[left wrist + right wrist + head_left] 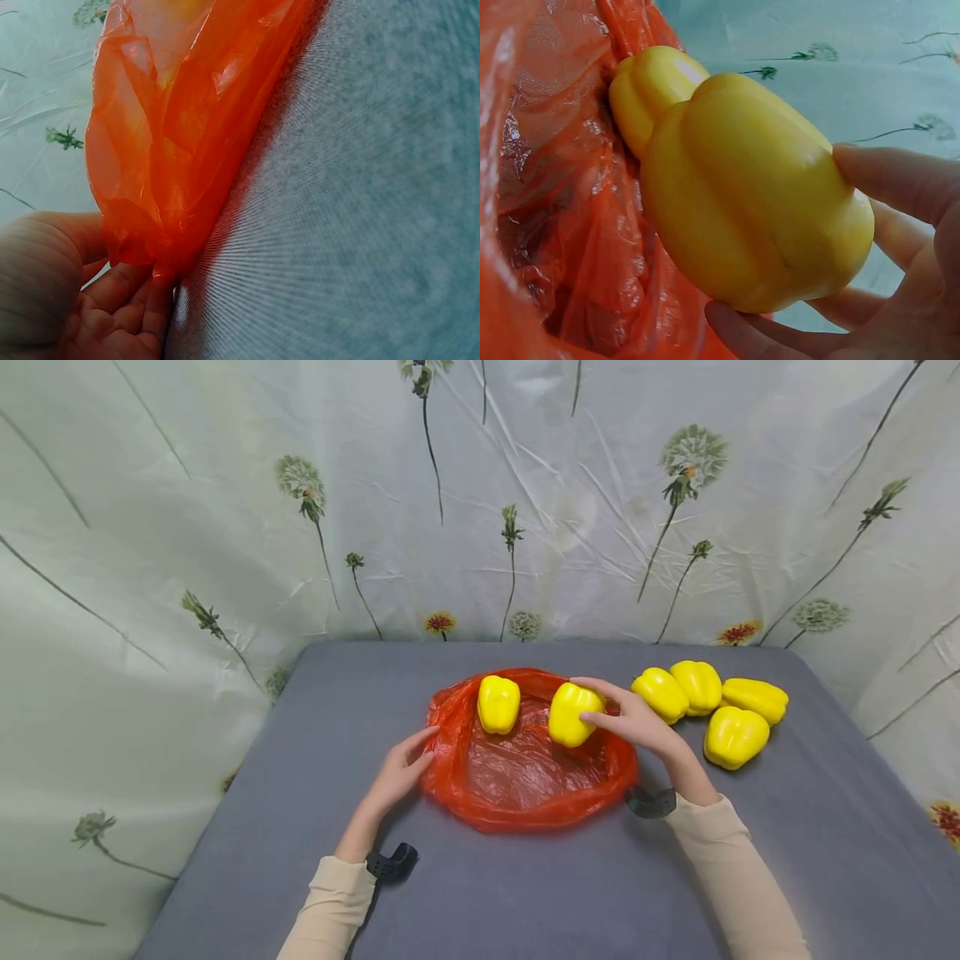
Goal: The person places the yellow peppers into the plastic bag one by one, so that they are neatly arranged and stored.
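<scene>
A red plastic bag (517, 810) lies spread with its mouth up on the grey table. At its left rim my left hand (395, 777) grips the edge; in the left wrist view, thumb and fingers (120, 322) meet around the bunched film (161, 225). My right hand (633, 718) holds a yellow bell pepper (572, 717) over the right part of the bag's mouth, thumb and fingertips on its sides. Another yellow bell pepper (498, 704) sits inside the bag near the back, partly behind the held one (750, 195) in the right wrist view.
Several more yellow bell peppers (737, 737) lie grouped on the table to the right of the bag, close past my right hand. A pale curtain (480, 527) with a dandelion print hangs along the table's back and sides. Dark bands (393, 862) circle both wrists.
</scene>
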`<action>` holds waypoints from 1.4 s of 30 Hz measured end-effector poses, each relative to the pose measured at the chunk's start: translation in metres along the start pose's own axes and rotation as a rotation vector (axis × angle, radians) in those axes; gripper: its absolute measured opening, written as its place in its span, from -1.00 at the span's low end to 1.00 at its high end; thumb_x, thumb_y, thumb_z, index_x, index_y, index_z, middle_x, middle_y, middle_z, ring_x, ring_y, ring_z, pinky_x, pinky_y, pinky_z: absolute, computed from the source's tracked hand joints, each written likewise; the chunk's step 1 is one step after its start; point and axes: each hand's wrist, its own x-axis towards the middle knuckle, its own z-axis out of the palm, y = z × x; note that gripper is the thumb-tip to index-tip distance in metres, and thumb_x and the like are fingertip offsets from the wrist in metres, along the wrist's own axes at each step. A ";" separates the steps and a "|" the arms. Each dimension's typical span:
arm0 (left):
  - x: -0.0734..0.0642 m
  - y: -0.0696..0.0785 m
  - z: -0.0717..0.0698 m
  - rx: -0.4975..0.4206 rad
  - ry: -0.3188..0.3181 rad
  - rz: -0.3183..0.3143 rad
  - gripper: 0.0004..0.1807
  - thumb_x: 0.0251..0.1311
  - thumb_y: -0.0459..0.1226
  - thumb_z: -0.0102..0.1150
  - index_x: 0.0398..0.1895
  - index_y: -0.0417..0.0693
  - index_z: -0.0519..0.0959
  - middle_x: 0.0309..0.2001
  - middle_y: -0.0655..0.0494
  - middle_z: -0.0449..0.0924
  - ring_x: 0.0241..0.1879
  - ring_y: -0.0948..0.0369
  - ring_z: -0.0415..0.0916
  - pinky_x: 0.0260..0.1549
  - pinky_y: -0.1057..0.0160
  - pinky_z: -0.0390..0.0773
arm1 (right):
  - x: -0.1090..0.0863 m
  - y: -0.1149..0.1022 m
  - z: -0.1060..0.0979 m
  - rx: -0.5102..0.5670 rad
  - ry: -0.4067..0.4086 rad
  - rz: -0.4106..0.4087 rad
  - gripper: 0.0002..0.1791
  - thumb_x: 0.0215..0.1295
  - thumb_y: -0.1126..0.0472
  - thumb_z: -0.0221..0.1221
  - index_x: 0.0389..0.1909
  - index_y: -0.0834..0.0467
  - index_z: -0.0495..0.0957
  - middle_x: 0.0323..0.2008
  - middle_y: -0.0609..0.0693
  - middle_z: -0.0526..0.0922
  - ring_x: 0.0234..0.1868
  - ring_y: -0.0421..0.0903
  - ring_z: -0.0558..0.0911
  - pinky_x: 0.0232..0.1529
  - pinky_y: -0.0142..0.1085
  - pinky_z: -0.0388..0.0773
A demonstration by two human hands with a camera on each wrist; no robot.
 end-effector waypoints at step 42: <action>0.001 -0.001 -0.001 0.045 -0.009 -0.019 -0.50 0.28 -0.35 0.00 0.30 -0.18 0.32 0.33 -0.24 0.29 0.36 -0.13 0.20 0.34 -0.12 0.19 | 0.048 0.020 0.034 -0.092 -0.035 0.112 -0.20 0.24 0.03 0.17 0.43 0.07 0.03 0.44 0.21 0.09 0.41 0.25 0.16 0.34 0.24 0.15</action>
